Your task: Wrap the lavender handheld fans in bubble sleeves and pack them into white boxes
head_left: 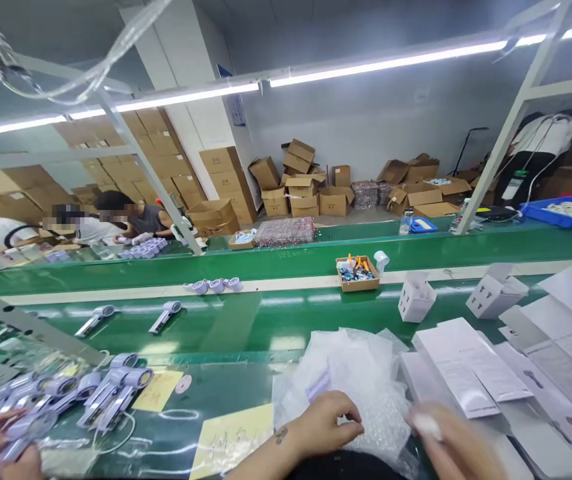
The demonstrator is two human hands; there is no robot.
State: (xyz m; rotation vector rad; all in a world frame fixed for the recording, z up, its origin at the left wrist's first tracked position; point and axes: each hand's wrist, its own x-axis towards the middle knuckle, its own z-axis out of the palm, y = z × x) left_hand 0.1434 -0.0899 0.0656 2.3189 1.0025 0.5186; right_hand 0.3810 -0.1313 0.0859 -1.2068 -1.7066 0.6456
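Note:
My left hand (330, 421), with a small tattoo at the wrist, is over the near edge of a pile of clear plastic bags (351, 373). Its fingers curl, and whether anything is between them cannot be made out. Under the plastic shows a pale purple item (319, 383). To the right, my right hand (449, 433) is smeared by motion, beside the bags and the stacked white flat boxes (459, 363). A small white patch shows on or near its fingertips.
Another person's hands (11, 443) hold a purple device at the lower left, by a heap of purple devices (111, 393). Beyond stand white open boxes (417, 298) and a cardboard tray of tools (357, 283). Yellow paper (231, 433) lies near the left forearm.

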